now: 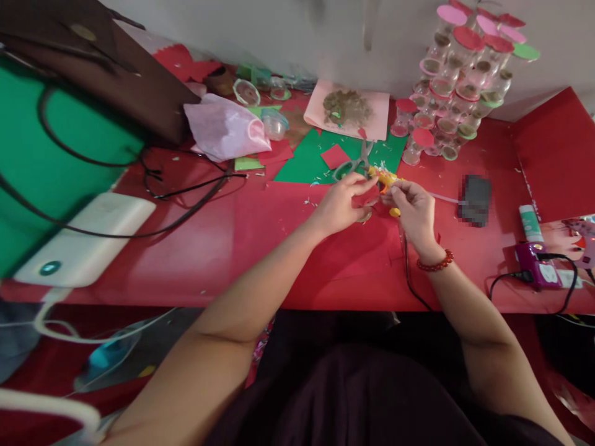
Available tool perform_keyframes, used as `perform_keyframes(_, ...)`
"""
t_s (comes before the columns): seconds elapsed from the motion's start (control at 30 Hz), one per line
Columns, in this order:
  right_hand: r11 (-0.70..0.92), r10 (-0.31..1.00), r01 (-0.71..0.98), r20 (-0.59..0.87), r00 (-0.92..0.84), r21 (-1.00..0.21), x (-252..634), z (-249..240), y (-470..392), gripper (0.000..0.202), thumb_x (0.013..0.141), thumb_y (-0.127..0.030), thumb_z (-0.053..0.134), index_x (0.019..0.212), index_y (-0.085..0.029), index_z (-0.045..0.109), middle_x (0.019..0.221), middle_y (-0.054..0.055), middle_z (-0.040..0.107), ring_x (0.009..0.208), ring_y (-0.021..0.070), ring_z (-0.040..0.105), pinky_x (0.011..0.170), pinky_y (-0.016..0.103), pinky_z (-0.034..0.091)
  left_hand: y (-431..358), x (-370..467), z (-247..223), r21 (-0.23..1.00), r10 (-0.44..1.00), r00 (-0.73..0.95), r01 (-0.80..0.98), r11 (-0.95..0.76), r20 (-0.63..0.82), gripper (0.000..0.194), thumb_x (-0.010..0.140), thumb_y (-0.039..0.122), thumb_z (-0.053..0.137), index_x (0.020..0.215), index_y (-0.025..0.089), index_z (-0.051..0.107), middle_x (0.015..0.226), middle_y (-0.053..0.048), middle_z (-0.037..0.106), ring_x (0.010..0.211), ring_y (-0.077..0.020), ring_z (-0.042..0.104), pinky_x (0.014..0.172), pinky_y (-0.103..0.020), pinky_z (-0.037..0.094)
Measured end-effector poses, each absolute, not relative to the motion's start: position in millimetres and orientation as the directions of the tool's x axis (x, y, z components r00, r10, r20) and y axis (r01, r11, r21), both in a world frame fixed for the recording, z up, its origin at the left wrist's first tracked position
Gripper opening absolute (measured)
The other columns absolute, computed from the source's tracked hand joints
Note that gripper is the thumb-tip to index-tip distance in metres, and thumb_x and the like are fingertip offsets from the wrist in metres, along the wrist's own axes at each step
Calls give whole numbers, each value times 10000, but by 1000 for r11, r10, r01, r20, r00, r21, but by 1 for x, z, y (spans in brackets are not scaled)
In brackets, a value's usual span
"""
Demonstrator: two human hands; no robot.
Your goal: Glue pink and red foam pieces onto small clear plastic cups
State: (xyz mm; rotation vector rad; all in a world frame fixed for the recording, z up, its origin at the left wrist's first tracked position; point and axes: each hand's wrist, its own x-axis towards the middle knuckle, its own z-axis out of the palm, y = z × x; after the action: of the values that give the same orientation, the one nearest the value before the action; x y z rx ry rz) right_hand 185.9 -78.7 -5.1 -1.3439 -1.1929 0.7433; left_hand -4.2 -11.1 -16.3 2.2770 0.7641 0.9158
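My left hand (344,205) is closed around a small red piece (368,197), with the fingers curled and part of the piece hidden. Close to it, my right hand (413,214) has thumb and finger pinched together; what lies between them is too small to make out. Just beyond the fingertips lies a yellow-orange object (388,178) with pale scraps around it, its kind unclear. Grey-handled scissors (356,164) rest beside it on a green sheet (297,164), near a red paper square (335,156).
Stacked clear cups with coloured discs (446,87) stand back right. A pink sheet (381,111) carries a brown heap (348,106). A lilac bag (223,127), white power bank (88,238), black cables, glue stick (530,223) and purple adapter (537,266) flank the red table (195,260).
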Motion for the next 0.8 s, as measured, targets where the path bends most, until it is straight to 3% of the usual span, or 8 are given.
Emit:
perform_keyframes(0.13,60,965,91,81,248,-994,195,-6,-80,204,942,-438,665,981,-242,622,793,0,737,663,129,730,671,282,650,-15,-6,-10,667,700,601,343,-661,386,629,886,234,799,1493,268,635,1326,-63,659,1266,-230,647,1158,-401,523)
perform_keyframes(0.4,90,984,201,118,133,-976,203,-2,-85,176,859,-365,726,857,-214,636,728,-17,688,639,115,688,631,260,599,-13,-8,-6,696,716,584,328,-639,382,614,855,192,826,1443,282,673,1381,-75,679,1292,-239,647,1200,-464,495)
perform_keyframes(0.63,134,987,225,110,-115,-965,195,-11,-87,420,975,-625,603,897,-213,601,700,-24,658,520,78,586,512,225,488,-7,-9,-12,687,690,594,294,-665,413,611,871,186,825,1452,268,656,1421,-91,672,1346,-243,635,1227,-489,484)
perform_keyframes(0.8,196,980,396,186,-65,-897,195,-8,-89,308,972,-480,664,842,-202,660,692,-15,669,592,101,589,596,255,486,-10,-9,-9,664,689,587,316,-678,425,592,870,212,839,1434,281,671,1395,-87,676,1327,-248,644,1211,-484,500)
